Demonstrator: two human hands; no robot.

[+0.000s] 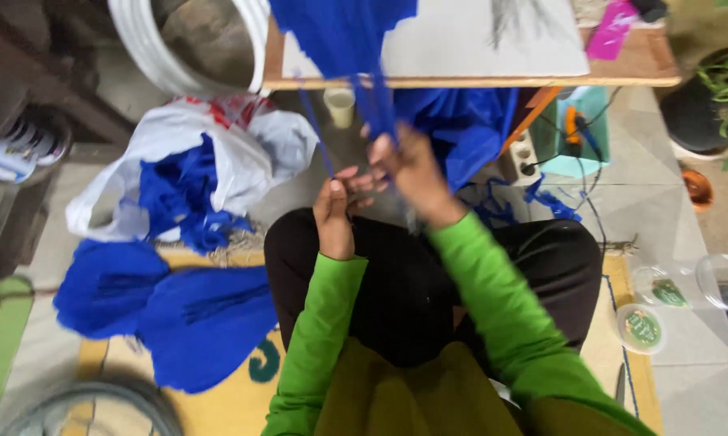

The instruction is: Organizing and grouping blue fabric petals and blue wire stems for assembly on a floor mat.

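Two hands working blue threads that hang from a low desk.

Nearest, green ribbed sleeves lead to the left hand (333,211), fingers pinched on thin blue threads (362,105), and the right hand (412,171), slightly blurred, fingers closed around the same strands just above. To the left, soft blue fabric (170,311) lies heaped on a yellow mat beside a crinkled white plastic bag (243,153). Farther off, the threads rise to the flat wooden desk (622,77).
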